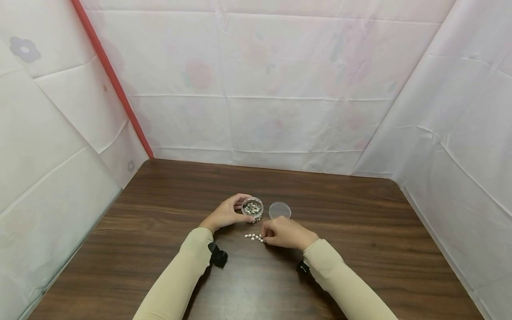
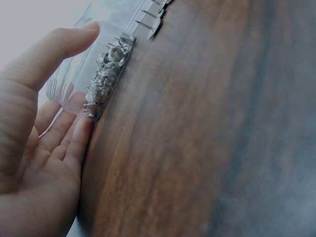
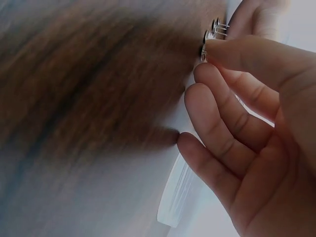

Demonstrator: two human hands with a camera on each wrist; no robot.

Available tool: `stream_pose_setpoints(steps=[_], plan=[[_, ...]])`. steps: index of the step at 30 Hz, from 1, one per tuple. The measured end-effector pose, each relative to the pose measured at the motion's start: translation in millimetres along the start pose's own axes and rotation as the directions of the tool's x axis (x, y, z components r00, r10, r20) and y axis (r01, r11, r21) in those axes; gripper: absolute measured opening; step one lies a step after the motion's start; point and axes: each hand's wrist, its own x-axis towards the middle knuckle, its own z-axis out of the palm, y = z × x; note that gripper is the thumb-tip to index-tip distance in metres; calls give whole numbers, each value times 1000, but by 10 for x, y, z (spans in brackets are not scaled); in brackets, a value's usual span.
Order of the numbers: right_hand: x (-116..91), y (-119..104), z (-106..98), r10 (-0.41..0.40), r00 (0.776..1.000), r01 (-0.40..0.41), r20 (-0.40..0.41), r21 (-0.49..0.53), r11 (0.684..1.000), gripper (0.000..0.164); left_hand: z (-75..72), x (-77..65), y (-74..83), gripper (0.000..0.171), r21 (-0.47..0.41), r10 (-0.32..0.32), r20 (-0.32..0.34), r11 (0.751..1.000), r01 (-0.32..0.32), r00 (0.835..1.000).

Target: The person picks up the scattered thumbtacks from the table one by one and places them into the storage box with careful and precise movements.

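My left hand [image 1: 226, 214] grips a clear round jar [image 1: 262, 206] standing on the table, thumb on one side and fingers round the other. Silver thumbtacks [image 2: 106, 74] lie heaped inside it, seen through its wall in the left wrist view. In front of the jar, several loose thumbtacks [image 1: 253, 236] rest on the tabletop, points upward. At the right end of this group my right hand [image 1: 289, 233] pinches one thumbtack [image 3: 203, 53] between thumb and index finger, low at the table surface. Its other fingers are bent beside it.
A clear round lid [image 1: 280, 209] lies on the table right of the jar, just behind my right hand. The dark wooden table [image 1: 352, 213] is bordered by white patterned cloth [image 1: 256, 89] at the back and sides. A red strip [image 1: 114, 80] runs up the left corner.
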Motion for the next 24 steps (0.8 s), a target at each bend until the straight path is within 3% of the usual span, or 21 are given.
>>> stream_pose_setpoints(steps=[24], plan=[[-8, 38, 30, 21, 1000, -21, -13, -10, 1000, 7, -2, -3, -9, 72, 0, -14, -2, 1000, 14, 1000]])
